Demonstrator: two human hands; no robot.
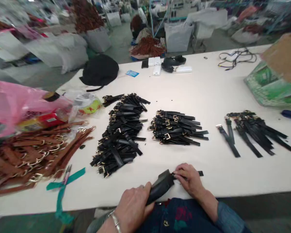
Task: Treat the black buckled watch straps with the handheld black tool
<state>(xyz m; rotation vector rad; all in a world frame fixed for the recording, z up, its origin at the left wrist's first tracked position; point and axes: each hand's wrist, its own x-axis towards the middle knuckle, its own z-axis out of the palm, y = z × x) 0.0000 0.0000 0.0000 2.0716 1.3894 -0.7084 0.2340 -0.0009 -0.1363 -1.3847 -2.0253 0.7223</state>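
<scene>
My left hand point(133, 205) is wrapped around a black handheld tool point(161, 186) with a wide, blocky head, much like a clipper; its exact kind is unclear. My right hand point(190, 179) pinches a short black strap point(200, 173), whose free end sticks out to the right behind the fingers. The fingertips are right at the tool's head, and the strap's other end is hidden there. Beyond the hands lie a middle pile of black buckled straps point(177, 127), a longer pile of black straps point(121, 132) to its left, and a smaller black strap bundle point(257, 129) at right.
Brown straps with metal rings point(29, 155) heap at the left, beside a pink bag point(16, 100). A teal ribbon point(72, 178) lies near the front edge. Farther back are a black cap point(100, 69), white devices point(157, 70), cables point(237, 58) and a green box point(269, 84).
</scene>
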